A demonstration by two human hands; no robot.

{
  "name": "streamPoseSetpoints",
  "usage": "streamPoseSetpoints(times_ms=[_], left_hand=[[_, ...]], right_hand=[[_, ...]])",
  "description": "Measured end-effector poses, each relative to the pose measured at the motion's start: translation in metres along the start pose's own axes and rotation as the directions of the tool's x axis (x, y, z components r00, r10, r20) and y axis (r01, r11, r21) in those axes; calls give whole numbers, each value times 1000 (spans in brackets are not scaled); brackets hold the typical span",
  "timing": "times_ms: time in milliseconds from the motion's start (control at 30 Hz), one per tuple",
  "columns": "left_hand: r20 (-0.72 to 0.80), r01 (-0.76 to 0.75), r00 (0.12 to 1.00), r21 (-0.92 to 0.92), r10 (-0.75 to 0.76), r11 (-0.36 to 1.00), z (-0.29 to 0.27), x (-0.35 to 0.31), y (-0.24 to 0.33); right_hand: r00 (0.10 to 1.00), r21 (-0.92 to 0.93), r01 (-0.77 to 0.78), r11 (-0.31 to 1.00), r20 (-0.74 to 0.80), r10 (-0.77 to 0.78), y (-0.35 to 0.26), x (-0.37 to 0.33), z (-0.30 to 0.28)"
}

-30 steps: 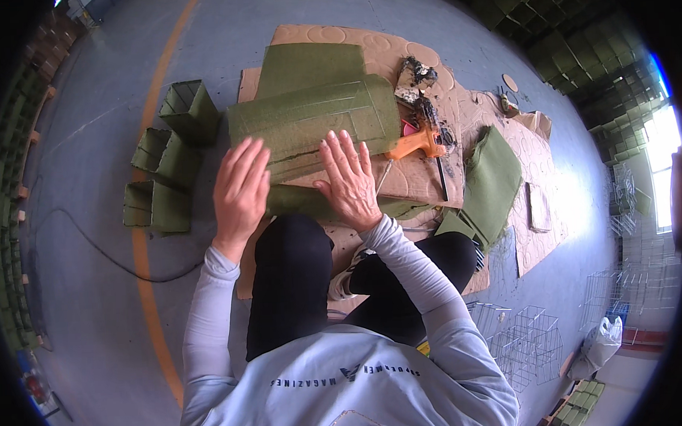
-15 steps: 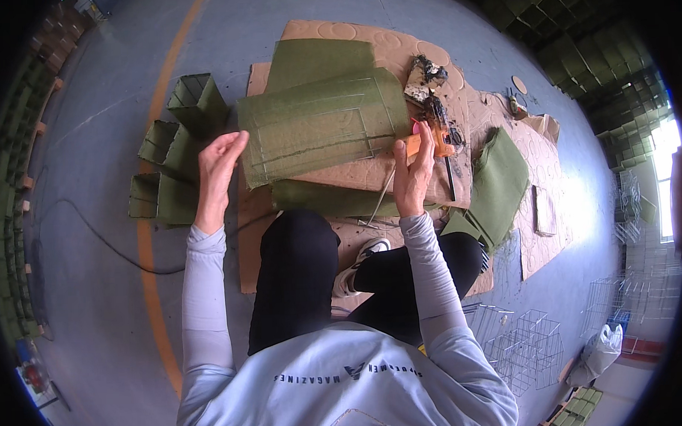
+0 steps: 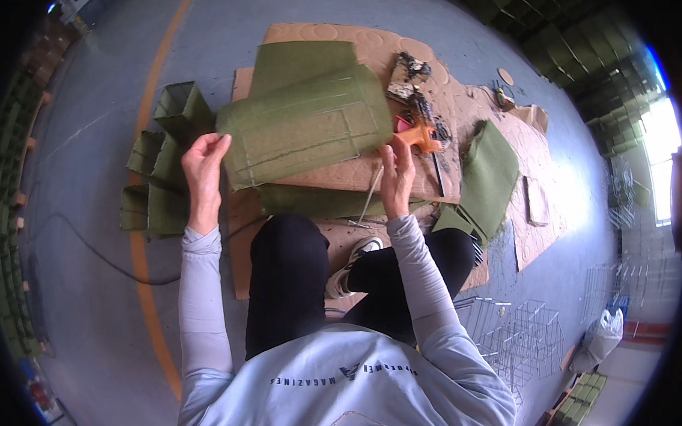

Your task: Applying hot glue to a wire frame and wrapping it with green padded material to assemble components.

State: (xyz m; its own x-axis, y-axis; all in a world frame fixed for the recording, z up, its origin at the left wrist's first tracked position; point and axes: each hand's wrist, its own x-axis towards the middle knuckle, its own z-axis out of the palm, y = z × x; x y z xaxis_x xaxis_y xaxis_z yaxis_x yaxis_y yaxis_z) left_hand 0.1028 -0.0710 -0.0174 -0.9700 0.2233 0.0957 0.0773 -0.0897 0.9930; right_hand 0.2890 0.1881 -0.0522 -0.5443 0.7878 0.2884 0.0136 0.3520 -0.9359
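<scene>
A green fabric-like sheet (image 3: 300, 132), with a thin wire frame showing on it, stretches between my two hands above the cardboard. My left hand (image 3: 204, 173) pinches its left edge between thumb and fingers. At the opposite lower corner, my right hand (image 3: 397, 177) has its fingertips closed on the sheet's edge. Just beyond those fingers lies an orange glue gun (image 3: 424, 136) with a pink part. Another flat green sheet (image 3: 302, 60) lies behind, partly covered by the held one.
Several open green box-shaped sleeves (image 3: 183, 106) stand on the floor at left. Blackened residue covers a block (image 3: 407, 75) on the cardboard (image 3: 347, 170). Folded green pieces (image 3: 490, 174) lie to the right, wire frames (image 3: 518, 342) at lower right. A cable (image 3: 106, 255) crosses the floor.
The whole scene has shifted slightly left in view. My right fingers, more upright and spread by the glue gun before, now bend in against the sheet's edge. My left hand keeps its pinch.
</scene>
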Motion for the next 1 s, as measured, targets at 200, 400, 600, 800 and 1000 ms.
streamPoseSetpoints(times_ms=[200, 400, 600, 800, 1000], left_hand=[[8, 23, 1000, -79, -23, 997, -2, -1, -6], [-13, 1, 1000, -112, -3, 994, 0, 1, -9], [-21, -20, 1000, -77, 19, 997, 6, -3, -8], [-15, -13, 1000, -92, 12, 996, 3, -8, -6], [-48, -26, 999, -105, 21, 994, 5, -4, -11]], right_hand=[[997, 166, -55, 985, -44, 63, 10, 4, -3], [978, 215, -207, 954, 43, 202, 21, 8, -4], [989, 169, -4, 986, -144, 28, -7, 6, -8], [877, -164, 472, 866, -14, -480, -46, -11, 9], [593, -154, 780, 606, 491, -638, -65, -43, 41]])
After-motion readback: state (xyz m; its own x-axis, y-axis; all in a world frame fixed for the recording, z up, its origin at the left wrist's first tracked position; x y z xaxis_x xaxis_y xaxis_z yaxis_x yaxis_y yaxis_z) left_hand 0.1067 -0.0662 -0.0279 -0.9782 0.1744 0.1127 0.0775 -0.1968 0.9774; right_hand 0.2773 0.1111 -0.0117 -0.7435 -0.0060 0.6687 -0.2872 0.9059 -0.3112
